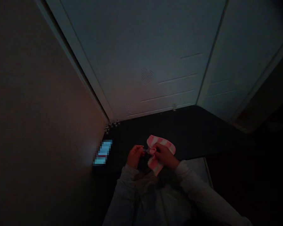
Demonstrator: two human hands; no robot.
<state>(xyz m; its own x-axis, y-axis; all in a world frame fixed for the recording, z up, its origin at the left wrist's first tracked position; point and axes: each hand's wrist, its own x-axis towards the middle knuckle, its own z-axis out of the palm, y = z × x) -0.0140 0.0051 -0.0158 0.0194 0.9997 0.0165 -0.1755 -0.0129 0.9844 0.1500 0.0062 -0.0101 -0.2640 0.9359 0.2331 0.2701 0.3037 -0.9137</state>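
Observation:
A pink and white striped cloth (pixel 166 143) is bunched in my right hand (pixel 166 157), whose fingers are closed around its middle. Between my two hands shows a small shiny, clear-looking object (pixel 145 150). One end of it is pinched by my left hand (pixel 135 156), and its other end meets the cloth at my right fingertips. Dim light hides the exact shape of this small piece. Both hands are just above the near edge of a dark table.
On the dark table (pixel 191 125), a lit, pixelated screen (pixel 103 153) lies at the left edge. Several small shiny objects (pixel 111 125) cluster in the back left corner, and another (pixel 174 107) stands by the white panel (pixel 136 47) behind. A wall (pixel 37 110) rises at left.

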